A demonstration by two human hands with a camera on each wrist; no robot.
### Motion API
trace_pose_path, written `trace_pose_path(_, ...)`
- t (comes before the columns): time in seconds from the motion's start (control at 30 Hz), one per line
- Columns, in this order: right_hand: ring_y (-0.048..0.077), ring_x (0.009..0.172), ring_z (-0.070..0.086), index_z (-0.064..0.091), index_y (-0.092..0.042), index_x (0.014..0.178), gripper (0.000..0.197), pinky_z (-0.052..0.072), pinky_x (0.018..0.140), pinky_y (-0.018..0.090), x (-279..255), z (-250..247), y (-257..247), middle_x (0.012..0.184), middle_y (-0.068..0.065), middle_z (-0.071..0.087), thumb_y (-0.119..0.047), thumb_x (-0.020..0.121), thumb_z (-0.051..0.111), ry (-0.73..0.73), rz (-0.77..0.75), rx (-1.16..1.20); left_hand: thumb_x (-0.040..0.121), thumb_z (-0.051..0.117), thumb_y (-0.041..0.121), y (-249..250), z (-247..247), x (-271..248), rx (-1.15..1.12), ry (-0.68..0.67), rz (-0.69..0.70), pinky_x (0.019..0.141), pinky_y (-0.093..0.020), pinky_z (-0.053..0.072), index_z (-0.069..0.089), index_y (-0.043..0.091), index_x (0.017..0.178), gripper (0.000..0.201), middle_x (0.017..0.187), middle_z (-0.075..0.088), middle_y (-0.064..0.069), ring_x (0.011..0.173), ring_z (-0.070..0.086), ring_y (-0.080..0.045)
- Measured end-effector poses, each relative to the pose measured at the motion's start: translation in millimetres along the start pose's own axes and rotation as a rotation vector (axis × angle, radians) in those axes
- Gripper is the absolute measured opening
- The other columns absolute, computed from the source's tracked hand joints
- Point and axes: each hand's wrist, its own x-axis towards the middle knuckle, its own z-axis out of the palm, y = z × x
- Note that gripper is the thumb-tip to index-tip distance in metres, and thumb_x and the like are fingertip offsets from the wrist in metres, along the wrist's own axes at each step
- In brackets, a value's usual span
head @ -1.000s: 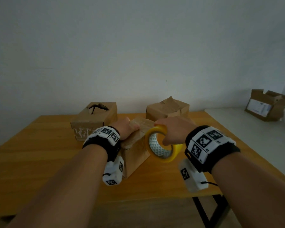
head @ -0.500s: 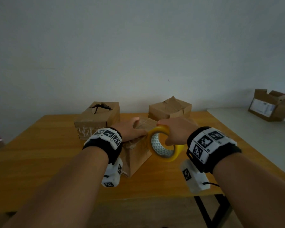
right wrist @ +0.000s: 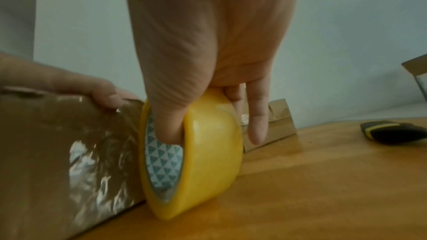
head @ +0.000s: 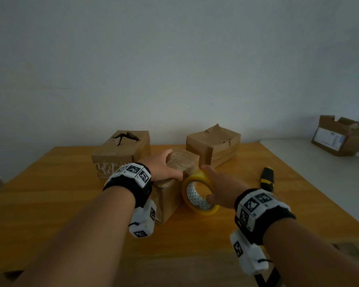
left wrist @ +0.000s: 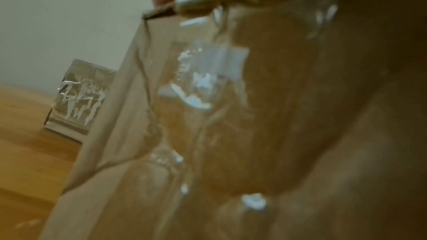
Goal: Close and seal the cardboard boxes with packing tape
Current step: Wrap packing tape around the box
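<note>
taping step: i am running tape down the side of the front box (head: 175,186).

my left hand (head: 164,166) is pressing flat on the box top at tabletop (head: 50,204) centre; my right hand (head: 220,188) grip is grasping the tape roll (head: 199,195), thumb through its core, against the box side. next move, i judge: cutting the strip.

Wooden table (head: 50,204) under three boxes (head: 120,150), knife (head: 267,178).

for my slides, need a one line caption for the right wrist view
Right hand grips the yellow tape roll beside the taped box.
</note>
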Motion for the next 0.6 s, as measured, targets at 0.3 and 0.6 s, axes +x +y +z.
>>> trace_pose_path(0.3, 0.024, 0.106, 0.057, 0.016, -0.016, 0.149, 0.089, 0.052, 0.082, 0.033, 6, -14, -4, 0.131, 0.004, 0.053, -0.048, 0.084, 0.067, -0.11, -0.057, 0.125, 0.077, 0.074, 0.038, 5, -9, 19, 0.015, 0.102, 0.1, 0.1, -0.028, 0.036, 0.042, 0.033, 0.142, 0.072, 0.148, 0.041, 0.001, 0.132, 0.043, -0.018)
trace_pose_path(0.6, 0.014, 0.076, 0.069, 0.064, -0.013, 0.119, 0.031, 0.057, 0.069, 0.026, 20, -16, 0, 0.088, 0.004, 0.073, -0.032, 0.094, 0.059, -0.128, -0.097, 0.341, 0.08, 0.068, 0.037, 6, 1, 15, 0.197, 0.511, 0.106, 0.063, -0.029, 0.05, 0.055, 0.024, 0.065, 0.024, 0.076, 0.059, 0.006, 0.072, 0.058, -0.015)
